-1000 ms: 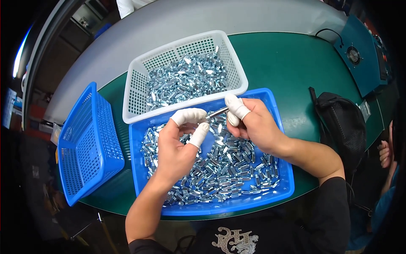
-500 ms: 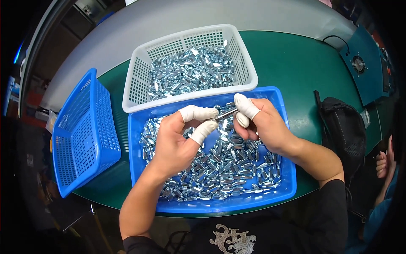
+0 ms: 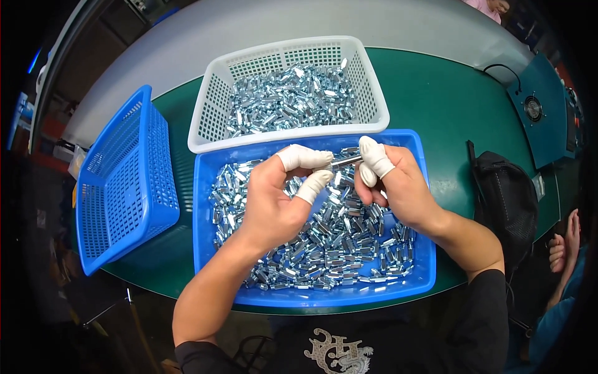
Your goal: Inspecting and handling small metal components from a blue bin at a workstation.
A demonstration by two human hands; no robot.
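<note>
White finger covers wrap the thumb and fingers of both hands. Over the blue tray (image 3: 430,268), my right hand (image 3: 402,184) pinches one end of a slim, shiny metal fitting (image 3: 347,162). At its other end, my left hand (image 3: 277,199) closes thumb and index finger on the fitting; the fingertips partly hide that end. Below the hands, many loose silvery hexagonal fittings (image 3: 324,265) lie heaped in the tray. Behind it, a white mesh basket (image 3: 202,118) holds a similar heap of fittings (image 3: 289,96).
An empty blue mesh basket (image 3: 128,187) is tilted on its side at the left. On the right of the green tabletop (image 3: 436,100) are a black bag (image 3: 507,199) and a teal box with a fan (image 3: 539,109). Another person's hand (image 3: 564,246) shows at the far right.
Both hands have shifted slightly right and keep the fitting between them. The view has moved a little, and part of a person now shows at the upper right.
</note>
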